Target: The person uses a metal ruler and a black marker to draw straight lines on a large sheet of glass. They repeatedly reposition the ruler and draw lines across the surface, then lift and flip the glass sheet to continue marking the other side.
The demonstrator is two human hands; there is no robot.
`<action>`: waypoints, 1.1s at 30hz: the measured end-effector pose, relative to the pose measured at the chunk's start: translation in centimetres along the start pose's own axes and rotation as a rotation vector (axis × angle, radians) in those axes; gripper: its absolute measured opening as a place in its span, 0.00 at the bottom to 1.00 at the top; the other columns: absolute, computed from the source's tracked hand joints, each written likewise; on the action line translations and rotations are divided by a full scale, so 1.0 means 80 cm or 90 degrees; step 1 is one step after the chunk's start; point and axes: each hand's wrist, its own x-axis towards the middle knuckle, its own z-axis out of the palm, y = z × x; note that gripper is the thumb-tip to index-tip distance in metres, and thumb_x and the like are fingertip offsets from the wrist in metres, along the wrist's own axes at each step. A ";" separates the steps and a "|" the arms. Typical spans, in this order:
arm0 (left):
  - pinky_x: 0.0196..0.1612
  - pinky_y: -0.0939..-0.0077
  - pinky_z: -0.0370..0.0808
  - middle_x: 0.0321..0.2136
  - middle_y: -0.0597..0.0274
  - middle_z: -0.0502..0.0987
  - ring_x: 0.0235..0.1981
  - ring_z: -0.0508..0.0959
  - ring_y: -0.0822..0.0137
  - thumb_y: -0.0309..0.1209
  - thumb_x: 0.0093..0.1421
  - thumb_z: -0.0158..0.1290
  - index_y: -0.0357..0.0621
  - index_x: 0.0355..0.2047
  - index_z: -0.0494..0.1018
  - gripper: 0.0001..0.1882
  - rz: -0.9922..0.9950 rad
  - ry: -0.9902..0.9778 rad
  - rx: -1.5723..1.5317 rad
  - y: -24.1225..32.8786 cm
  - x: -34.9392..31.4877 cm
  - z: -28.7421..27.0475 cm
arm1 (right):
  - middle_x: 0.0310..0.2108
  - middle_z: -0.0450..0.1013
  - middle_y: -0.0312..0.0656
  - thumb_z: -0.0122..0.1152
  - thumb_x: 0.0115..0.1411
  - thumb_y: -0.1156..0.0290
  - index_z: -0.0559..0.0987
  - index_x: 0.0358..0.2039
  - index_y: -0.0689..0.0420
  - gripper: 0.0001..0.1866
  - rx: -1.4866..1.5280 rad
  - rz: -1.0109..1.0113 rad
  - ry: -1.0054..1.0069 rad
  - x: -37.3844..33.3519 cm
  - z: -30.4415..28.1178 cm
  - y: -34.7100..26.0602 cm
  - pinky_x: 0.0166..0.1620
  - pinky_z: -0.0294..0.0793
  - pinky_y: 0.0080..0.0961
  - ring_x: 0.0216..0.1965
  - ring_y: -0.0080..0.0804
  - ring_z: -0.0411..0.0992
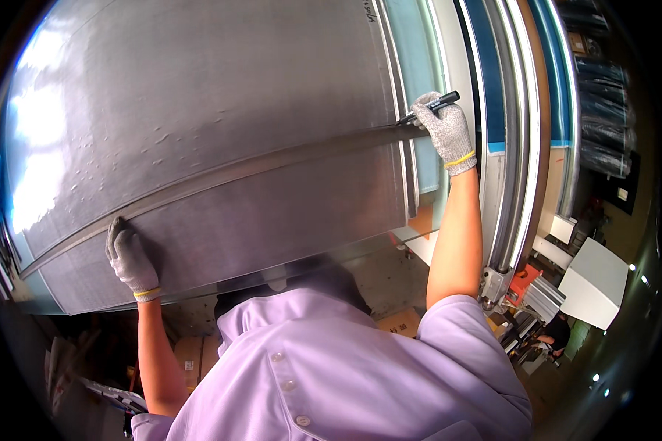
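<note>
A broad dark grey sheet (221, 81) lies in front of me, with small raised marks on its surface. Across it, from the lower left to the right edge, runs a long narrow grey strip like a straightedge (272, 161). My left hand (131, 261), in a grey knit glove with a yellow cuff, lies on the sheet's near part. Its outstretched fingers touch the strip near its left end. My right hand (446, 132), gloved alike, grips a black marker pen (443, 101). The pen's tip points down and left at the sheet's right edge, just beyond the strip's right end.
Pale glass (416, 66) shows beyond the sheet's right edge. Farther right run metal rails (521, 140) and blue panels (485, 73). A white machine housing (594, 283) stands at the lower right, with a person (557, 334) beyond. Cardboard (401, 322) lies below the table's near edge.
</note>
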 end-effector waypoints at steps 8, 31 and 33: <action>0.60 0.60 0.70 0.54 0.50 0.77 0.57 0.74 0.51 0.20 0.59 0.54 0.38 0.41 0.76 0.10 -0.006 -0.002 -0.018 0.003 0.002 -0.001 | 0.23 0.76 0.35 0.64 0.62 0.68 0.81 0.35 0.60 0.08 0.008 0.005 0.015 0.002 -0.004 0.007 0.32 0.72 0.21 0.26 0.20 0.72; 0.52 0.54 0.75 0.49 0.50 0.77 0.51 0.77 0.45 0.24 0.46 0.63 0.42 0.36 0.74 0.15 -0.015 0.040 -0.209 -0.058 0.016 -0.073 | 0.31 0.76 0.39 0.58 0.65 0.78 0.74 0.43 0.62 0.07 0.478 -0.183 -0.361 -0.126 0.544 -0.372 0.40 0.76 0.22 0.33 0.23 0.75; 0.52 0.53 0.75 0.47 0.49 0.77 0.50 0.77 0.44 0.23 0.45 0.62 0.41 0.36 0.74 0.15 -0.041 0.075 -0.192 -0.109 0.012 -0.095 | 0.29 0.76 0.36 0.61 0.64 0.76 0.74 0.40 0.60 0.06 0.472 -0.205 -0.375 -0.137 0.621 -0.418 0.38 0.75 0.20 0.31 0.22 0.74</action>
